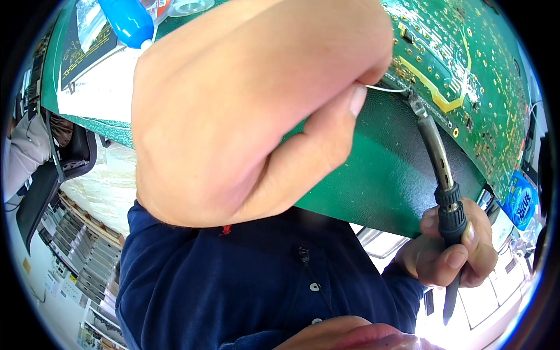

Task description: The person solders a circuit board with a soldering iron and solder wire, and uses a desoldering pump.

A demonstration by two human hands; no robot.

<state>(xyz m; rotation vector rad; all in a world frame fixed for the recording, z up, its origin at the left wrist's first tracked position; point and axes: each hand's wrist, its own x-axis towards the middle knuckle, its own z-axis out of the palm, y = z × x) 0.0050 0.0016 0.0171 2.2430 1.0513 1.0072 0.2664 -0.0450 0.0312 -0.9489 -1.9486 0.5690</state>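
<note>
My left hand [251, 116] is close in front of the camera and fills the middle of the view. Thumb and forefinger pinch a thin strand of solder wire [385, 89], which runs right toward a green circuit board [496, 76]. My right hand [461, 245], lower right, grips a soldering iron [434, 146] by its black handle. The iron points up, and its tip meets the end of the solder at the board's near edge. Yellow tape [429, 87] crosses the board among many solder points. My left hand hides part of the table.
A green mat [361, 169] covers the table. At the upper left lie a blue squeeze bulb [125, 23], a dark booklet [87, 52] and white paper [96, 96]. A blue packet [519, 201] is at the right. A black chair [44, 192] and another person's sleeve [29, 149] are at the left.
</note>
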